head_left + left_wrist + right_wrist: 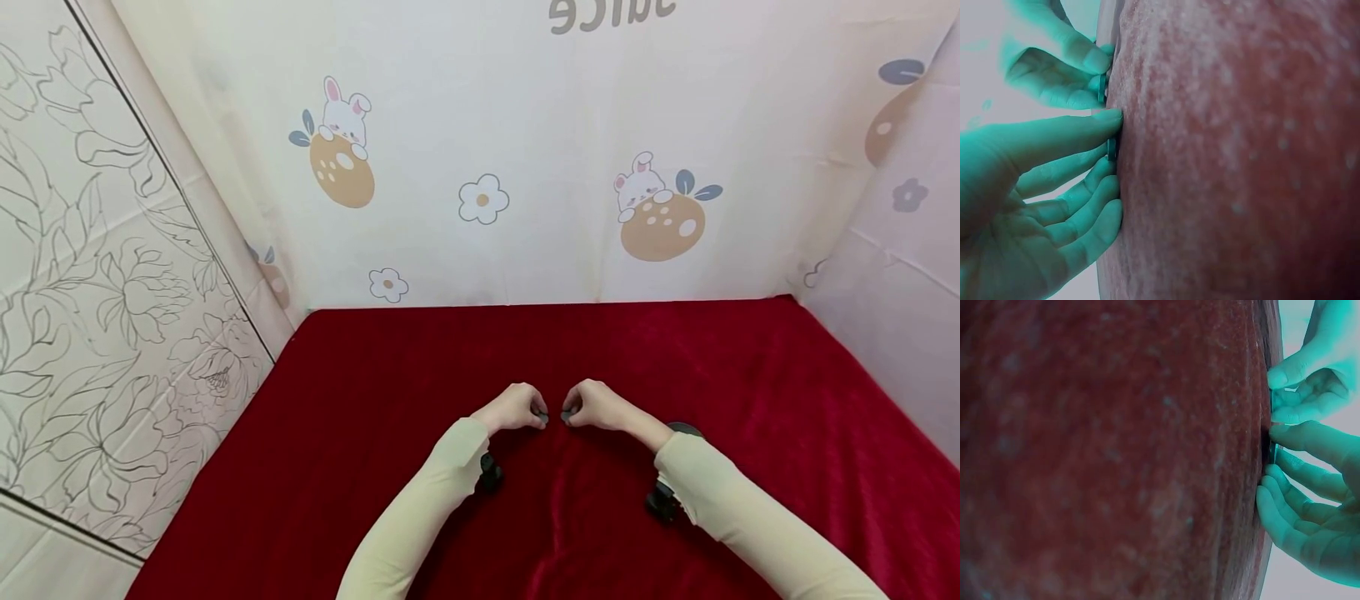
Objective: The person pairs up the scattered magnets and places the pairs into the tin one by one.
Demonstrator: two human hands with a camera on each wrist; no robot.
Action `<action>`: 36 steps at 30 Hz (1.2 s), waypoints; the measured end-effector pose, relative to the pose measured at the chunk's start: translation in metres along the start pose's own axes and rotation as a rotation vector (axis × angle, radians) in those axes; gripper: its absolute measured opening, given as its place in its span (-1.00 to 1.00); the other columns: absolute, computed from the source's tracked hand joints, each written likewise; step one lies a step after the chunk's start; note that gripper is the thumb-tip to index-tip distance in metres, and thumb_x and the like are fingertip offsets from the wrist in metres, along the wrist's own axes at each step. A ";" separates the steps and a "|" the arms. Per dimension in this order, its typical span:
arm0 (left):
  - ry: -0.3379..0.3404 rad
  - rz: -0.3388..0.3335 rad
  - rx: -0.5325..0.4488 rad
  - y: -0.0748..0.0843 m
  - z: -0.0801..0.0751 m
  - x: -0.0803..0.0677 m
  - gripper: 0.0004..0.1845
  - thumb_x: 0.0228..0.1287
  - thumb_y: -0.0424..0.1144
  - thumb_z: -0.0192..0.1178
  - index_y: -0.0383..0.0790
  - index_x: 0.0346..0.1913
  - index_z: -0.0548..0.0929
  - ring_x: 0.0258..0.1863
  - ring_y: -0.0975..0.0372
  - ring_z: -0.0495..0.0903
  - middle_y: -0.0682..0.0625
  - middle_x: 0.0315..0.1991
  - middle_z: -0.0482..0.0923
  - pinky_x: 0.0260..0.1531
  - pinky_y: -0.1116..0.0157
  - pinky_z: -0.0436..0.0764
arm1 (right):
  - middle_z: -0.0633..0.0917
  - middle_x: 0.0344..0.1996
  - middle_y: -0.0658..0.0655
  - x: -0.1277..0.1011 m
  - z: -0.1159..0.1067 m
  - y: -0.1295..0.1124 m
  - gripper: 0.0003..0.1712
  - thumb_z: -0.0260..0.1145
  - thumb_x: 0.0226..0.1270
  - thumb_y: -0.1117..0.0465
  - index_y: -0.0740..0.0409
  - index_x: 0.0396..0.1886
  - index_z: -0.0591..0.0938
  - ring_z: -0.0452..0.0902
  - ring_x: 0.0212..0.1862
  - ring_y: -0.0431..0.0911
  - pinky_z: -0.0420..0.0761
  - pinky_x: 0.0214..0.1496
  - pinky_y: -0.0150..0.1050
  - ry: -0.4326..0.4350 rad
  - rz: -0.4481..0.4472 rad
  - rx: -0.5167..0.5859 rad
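Observation:
On the red velvet cloth my two hands meet fingertip to fingertip near the middle. My left hand pinches a small dark disc between thumb and forefinger, low against the cloth. My right hand pinches a similar small disc. The two discs are a finger's width apart. In the left wrist view the left thumb and forefinger clamp a thin disc on edge at the cloth. In the right wrist view the right thumb presses a disc the same way, with the left hand above it.
A pale curtain printed with rabbits and flowers walls the back and right side. A panel with line-drawn flowers stands at the left. Black camera mounts sit under both wrists. Cream sleeves cover both forearms.

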State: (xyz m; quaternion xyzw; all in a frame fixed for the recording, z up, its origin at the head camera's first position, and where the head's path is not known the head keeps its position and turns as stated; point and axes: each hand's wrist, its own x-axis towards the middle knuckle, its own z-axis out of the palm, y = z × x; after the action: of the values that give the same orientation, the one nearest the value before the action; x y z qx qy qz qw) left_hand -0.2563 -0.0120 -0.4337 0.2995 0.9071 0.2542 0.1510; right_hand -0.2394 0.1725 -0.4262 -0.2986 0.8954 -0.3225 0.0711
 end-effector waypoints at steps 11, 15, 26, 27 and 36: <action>0.005 -0.007 0.012 0.003 0.003 0.004 -0.80 -0.02 -0.32 0.31 -0.29 -0.27 0.66 -0.42 0.34 0.54 0.00 -0.35 0.61 -0.45 0.53 0.46 | 0.64 -0.58 0.07 0.005 0.005 -0.003 -0.88 0.30 -0.11 0.41 0.36 -0.48 0.65 0.45 -0.55 -0.27 0.46 -0.47 -0.40 -0.008 0.013 -0.003; 0.007 -0.012 0.019 0.005 0.004 0.004 -0.79 -0.02 -0.32 0.32 -0.29 -0.26 0.66 -0.41 0.35 0.54 0.00 -0.34 0.61 -0.44 0.53 0.46 | 0.64 -0.58 0.07 0.005 0.006 -0.005 -0.87 0.29 -0.12 0.41 0.36 -0.48 0.65 0.46 -0.55 -0.27 0.46 -0.47 -0.40 -0.010 0.022 -0.009; 0.011 -0.002 0.022 0.004 0.006 0.007 -0.82 -0.03 -0.32 0.32 -0.29 -0.31 0.66 -0.47 0.36 0.51 0.02 -0.40 0.60 -0.48 0.53 0.44 | 0.62 -0.60 0.06 0.005 0.007 -0.005 -0.91 0.29 -0.12 0.44 0.35 -0.50 0.64 0.40 -0.59 -0.29 0.43 -0.51 -0.42 -0.009 0.017 -0.004; 0.011 -0.002 0.024 0.004 0.006 0.007 -0.82 -0.03 -0.31 0.32 -0.29 -0.31 0.66 -0.47 0.36 0.51 0.02 -0.40 0.60 -0.48 0.53 0.44 | 0.63 -0.60 0.07 0.005 0.007 -0.005 -0.90 0.29 -0.12 0.43 0.35 -0.50 0.64 0.41 -0.58 -0.29 0.43 -0.50 -0.41 -0.007 0.016 -0.006; -0.002 -0.004 0.035 0.008 0.003 0.002 -0.79 0.00 -0.30 0.30 -0.26 -0.24 0.63 -0.39 0.33 0.50 0.03 -0.33 0.57 -0.40 0.51 0.44 | 0.64 -0.41 0.19 -0.008 -0.003 -0.010 -0.80 0.28 0.01 0.41 0.40 -0.32 0.62 0.53 -0.41 -0.13 0.49 -0.39 -0.37 -0.013 0.013 0.027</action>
State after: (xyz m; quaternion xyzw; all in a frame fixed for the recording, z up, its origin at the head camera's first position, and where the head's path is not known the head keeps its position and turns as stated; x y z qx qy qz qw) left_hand -0.2529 -0.0036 -0.4324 0.3006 0.9119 0.2377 0.1469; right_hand -0.2291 0.1723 -0.4181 -0.2939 0.8925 -0.3320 0.0828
